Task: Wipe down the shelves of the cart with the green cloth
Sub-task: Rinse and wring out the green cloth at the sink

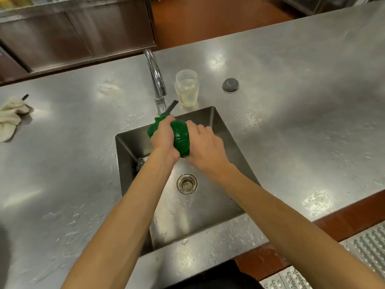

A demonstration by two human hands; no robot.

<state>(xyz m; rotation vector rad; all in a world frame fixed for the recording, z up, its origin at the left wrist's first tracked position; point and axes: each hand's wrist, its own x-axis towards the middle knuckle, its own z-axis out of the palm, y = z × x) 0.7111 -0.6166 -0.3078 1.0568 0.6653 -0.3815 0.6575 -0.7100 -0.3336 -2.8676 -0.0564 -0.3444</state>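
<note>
Green cloth clamped in both hands' grip over steel sink; jar lidless.

Both hands cover the middle of the green cloth. A forearm half hides a grey scrubber in the sink. The left edge cuts off the white rag.

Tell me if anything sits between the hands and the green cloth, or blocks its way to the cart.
Nothing does: the left hand and right hand both grip the wet, bunched green cloth directly, over the sink beside the faucet. No cart is in view, so that path cannot be judged.
</note>
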